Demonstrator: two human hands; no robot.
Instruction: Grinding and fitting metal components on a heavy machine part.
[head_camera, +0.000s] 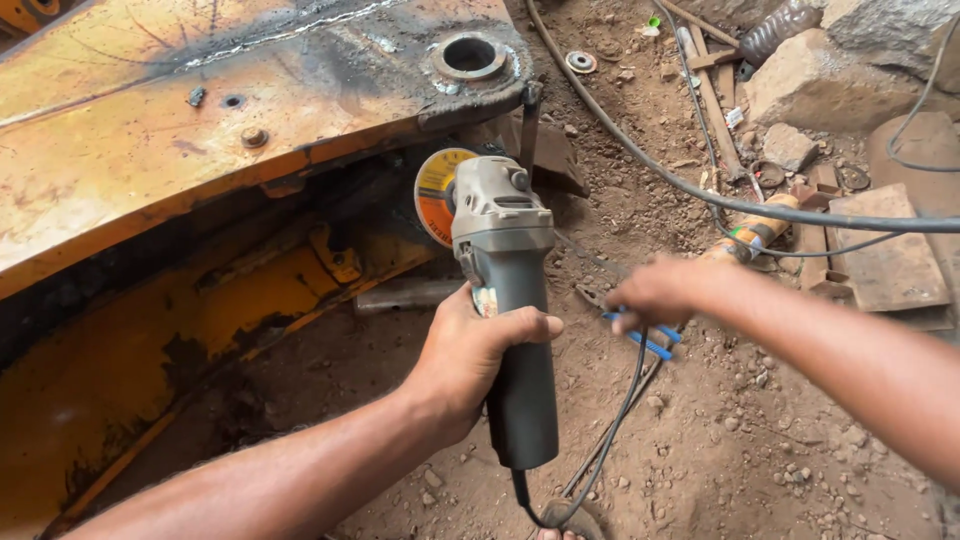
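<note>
Left hand (470, 355) clenched around the grey body of the angle grinder (507, 300), thumb laid across the housing. Long axis of the grinder near vertical in view, head pointing away from the person toward the yellow steel beam (200, 130), cable end toward the person. Cutting disc (438, 192) mounted on the left side of the head, standing on edge, close under the scorched lower edge of the beam; contact cannot be told. Power cable (620, 420) leaving the rear of the body, looping up to the right.

Right hand (655, 292) closed on blue-handled pliers (640, 335), low over the dirt floor (750, 450), just right of the grinder and apart from it.

Round bored hole (469, 55) in the beam top, open. Black hose (700, 190) across the ground beyond. Stone blocks (800, 80) and flat metal plates (885, 260) at far right.
</note>
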